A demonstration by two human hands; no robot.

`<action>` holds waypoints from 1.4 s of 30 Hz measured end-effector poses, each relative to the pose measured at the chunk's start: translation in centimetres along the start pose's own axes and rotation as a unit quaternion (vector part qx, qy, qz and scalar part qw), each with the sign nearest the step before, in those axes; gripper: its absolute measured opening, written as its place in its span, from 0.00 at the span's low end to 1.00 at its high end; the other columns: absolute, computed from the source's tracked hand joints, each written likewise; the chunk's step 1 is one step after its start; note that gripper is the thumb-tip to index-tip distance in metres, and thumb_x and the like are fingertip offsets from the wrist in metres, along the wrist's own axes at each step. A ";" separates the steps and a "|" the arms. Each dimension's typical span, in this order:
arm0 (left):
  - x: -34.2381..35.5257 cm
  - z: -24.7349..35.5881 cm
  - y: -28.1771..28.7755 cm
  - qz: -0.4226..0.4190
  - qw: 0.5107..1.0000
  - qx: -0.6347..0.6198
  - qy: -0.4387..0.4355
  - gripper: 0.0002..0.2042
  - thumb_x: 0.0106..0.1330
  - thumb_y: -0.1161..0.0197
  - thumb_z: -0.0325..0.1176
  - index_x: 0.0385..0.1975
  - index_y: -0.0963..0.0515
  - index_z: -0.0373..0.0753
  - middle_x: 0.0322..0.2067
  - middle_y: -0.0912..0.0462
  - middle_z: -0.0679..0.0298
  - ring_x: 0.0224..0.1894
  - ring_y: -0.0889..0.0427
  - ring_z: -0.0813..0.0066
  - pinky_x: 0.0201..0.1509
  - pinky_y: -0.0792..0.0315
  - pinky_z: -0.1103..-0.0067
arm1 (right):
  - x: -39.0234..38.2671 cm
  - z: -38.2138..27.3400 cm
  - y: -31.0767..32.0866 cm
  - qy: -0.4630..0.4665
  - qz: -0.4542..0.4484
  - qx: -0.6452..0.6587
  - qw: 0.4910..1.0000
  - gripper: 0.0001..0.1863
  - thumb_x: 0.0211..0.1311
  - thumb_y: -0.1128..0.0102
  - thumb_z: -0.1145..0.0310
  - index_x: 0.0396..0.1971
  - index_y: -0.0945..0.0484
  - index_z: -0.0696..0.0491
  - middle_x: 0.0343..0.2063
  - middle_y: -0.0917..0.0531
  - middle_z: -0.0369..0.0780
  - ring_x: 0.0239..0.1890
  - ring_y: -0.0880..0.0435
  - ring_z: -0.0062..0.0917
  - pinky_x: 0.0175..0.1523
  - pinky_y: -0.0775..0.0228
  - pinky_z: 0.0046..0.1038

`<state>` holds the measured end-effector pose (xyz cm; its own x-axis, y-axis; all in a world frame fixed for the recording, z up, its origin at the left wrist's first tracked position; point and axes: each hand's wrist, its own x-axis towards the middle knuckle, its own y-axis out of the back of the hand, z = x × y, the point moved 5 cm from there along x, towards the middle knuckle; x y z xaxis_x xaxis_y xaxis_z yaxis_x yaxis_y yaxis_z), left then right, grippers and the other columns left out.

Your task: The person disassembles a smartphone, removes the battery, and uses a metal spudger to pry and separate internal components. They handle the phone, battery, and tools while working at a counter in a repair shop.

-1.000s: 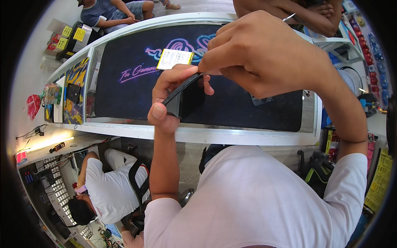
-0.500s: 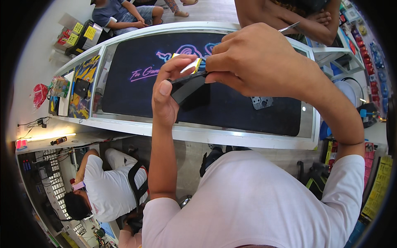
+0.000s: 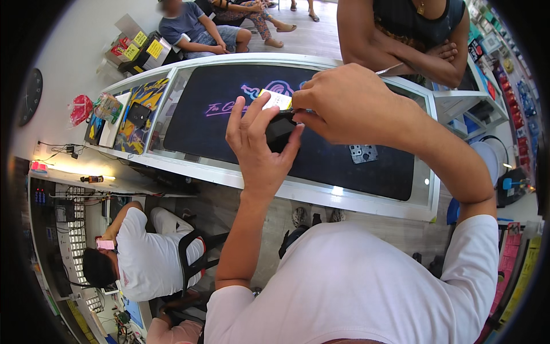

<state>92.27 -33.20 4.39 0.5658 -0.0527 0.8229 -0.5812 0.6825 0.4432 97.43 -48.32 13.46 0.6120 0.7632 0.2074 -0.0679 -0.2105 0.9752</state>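
Observation:
My left hand (image 3: 262,146) has its fingers raised and spread around a dark, flat phone-like device (image 3: 279,133), gripping it between thumb and fingers. At the device's upper edge, my right hand (image 3: 344,106) pinches with thumb and forefinger; its fingertips are close against that edge. A thin metal tool (image 3: 389,70) sticks out behind the right hand's knuckles, its working end hidden. Just beyond the device lies a small white and yellow packet (image 3: 277,98). A grey phone plate with round holes (image 3: 363,153) lies on the black mat (image 3: 229,143), right of the device.
The mat covers a white-framed glass counter (image 3: 258,182). At its left end are a black phone (image 3: 138,114) and a wrapped red candy-like item (image 3: 81,109). A person with crossed arms (image 3: 401,51) leans at the far right side. A co-worker (image 3: 152,249) sits at the lower left.
My left fingers have spread and lifted away from the device's far edge, and the left hand has shifted right. The device appears turned flatter. My right hand keeps its pinch at the edge.

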 end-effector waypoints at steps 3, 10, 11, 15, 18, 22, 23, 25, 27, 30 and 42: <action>-0.2 0.7 -0.8 0.001 1.000 -0.029 0.006 0.33 0.57 0.18 0.28 0.59 0.32 0.48 0.67 0.24 0.59 0.77 0.39 0.49 0.78 0.45 0.59 | -0.5 -0.3 0.0 0.004 -0.034 0.006 0.999 0.08 0.58 0.34 0.68 0.31 0.12 0.56 0.22 0.14 0.45 0.27 0.12 0.41 0.33 0.21 0.40; 0.5 1.2 -0.8 -0.008 0.999 -0.034 0.011 0.27 0.59 0.21 0.25 0.51 0.33 0.46 0.64 0.19 0.56 0.73 0.32 0.45 0.77 0.43 0.54 | -1.1 -0.1 0.0 -0.005 -0.056 0.015 0.998 0.08 0.54 0.35 0.71 0.31 0.13 0.57 0.24 0.14 0.46 0.29 0.12 0.42 0.32 0.21 0.42; 0.6 1.3 -0.7 -0.013 0.999 -0.028 0.012 0.27 0.60 0.21 0.25 0.51 0.33 0.46 0.64 0.19 0.56 0.73 0.32 0.45 0.77 0.43 0.54 | -1.1 -0.1 0.4 -0.010 -0.070 0.018 0.997 0.08 0.56 0.36 0.71 0.33 0.13 0.57 0.24 0.15 0.46 0.30 0.12 0.42 0.34 0.21 0.43; 0.4 1.8 -0.6 -0.026 0.999 -0.007 0.019 0.25 0.62 0.22 0.26 0.51 0.33 0.45 0.66 0.20 0.57 0.74 0.34 0.46 0.78 0.44 0.55 | -1.2 -0.6 1.0 -0.007 -0.105 0.040 0.994 0.11 0.54 0.37 0.73 0.36 0.12 0.57 0.23 0.15 0.46 0.30 0.13 0.43 0.34 0.22 0.44; 0.5 2.0 -0.7 -0.027 1.000 -0.002 0.016 0.25 0.62 0.23 0.26 0.51 0.34 0.46 0.66 0.20 0.57 0.76 0.35 0.45 0.79 0.45 0.54 | -1.3 -0.4 0.7 -0.008 -0.106 0.012 0.994 0.09 0.53 0.32 0.67 0.32 0.12 0.56 0.28 0.12 0.46 0.29 0.10 0.41 0.34 0.17 0.39; 0.3 2.1 -0.7 -0.016 1.000 0.000 0.012 0.24 0.62 0.23 0.25 0.51 0.32 0.46 0.68 0.23 0.55 0.78 0.38 0.43 0.79 0.45 0.52 | -1.7 -0.6 0.6 -0.004 -0.097 0.039 0.995 0.14 0.50 0.35 0.74 0.39 0.11 0.58 0.25 0.13 0.48 0.29 0.11 0.44 0.34 0.20 0.43; 0.1 2.2 -0.7 -0.012 1.000 0.007 0.011 0.24 0.62 0.23 0.24 0.51 0.31 0.46 0.69 0.24 0.55 0.78 0.38 0.43 0.79 0.44 0.52 | -1.6 -0.7 0.7 -0.002 -0.099 0.041 0.994 0.15 0.50 0.35 0.74 0.40 0.11 0.58 0.25 0.13 0.48 0.29 0.11 0.44 0.34 0.20 0.42; -0.2 2.3 -0.6 -0.002 1.000 0.017 0.008 0.24 0.61 0.23 0.23 0.52 0.30 0.46 0.69 0.27 0.54 0.78 0.38 0.42 0.78 0.42 0.52 | -1.7 -0.7 0.9 0.003 -0.092 0.044 0.995 0.15 0.50 0.35 0.74 0.40 0.11 0.58 0.25 0.13 0.48 0.29 0.11 0.44 0.34 0.20 0.42; -0.4 2.3 -0.5 0.005 1.000 0.015 0.015 0.24 0.60 0.23 0.21 0.52 0.28 0.46 0.68 0.31 0.55 0.77 0.37 0.42 0.78 0.39 0.53 | -1.8 -0.8 0.8 0.014 -0.077 0.049 0.996 0.16 0.50 0.34 0.74 0.41 0.11 0.57 0.25 0.13 0.48 0.29 0.11 0.44 0.33 0.20 0.41; -0.2 2.7 -0.2 0.008 1.000 0.000 0.025 0.23 0.61 0.22 0.22 0.51 0.26 0.45 0.63 0.35 0.55 0.77 0.37 0.39 0.74 0.33 0.55 | -1.8 -0.9 0.7 0.020 -0.084 0.045 0.995 0.17 0.49 0.34 0.74 0.41 0.11 0.57 0.25 0.13 0.48 0.29 0.11 0.43 0.33 0.20 0.41; -0.3 2.9 0.1 -0.003 0.999 0.019 0.034 0.20 0.62 0.20 0.25 0.49 0.25 0.45 0.60 0.38 0.55 0.76 0.37 0.41 0.72 0.29 0.58 | -2.2 -0.8 0.3 0.014 -0.094 0.073 0.993 0.11 0.60 0.36 0.65 0.35 0.10 0.55 0.34 0.11 0.50 0.38 0.08 0.43 0.42 0.16 0.42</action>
<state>90.30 -35.25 5.20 0.6060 -0.0062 0.7955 -0.5998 0.6534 0.4620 95.45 -49.58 13.39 0.5806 0.8137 0.0274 0.1612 -0.1478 0.9758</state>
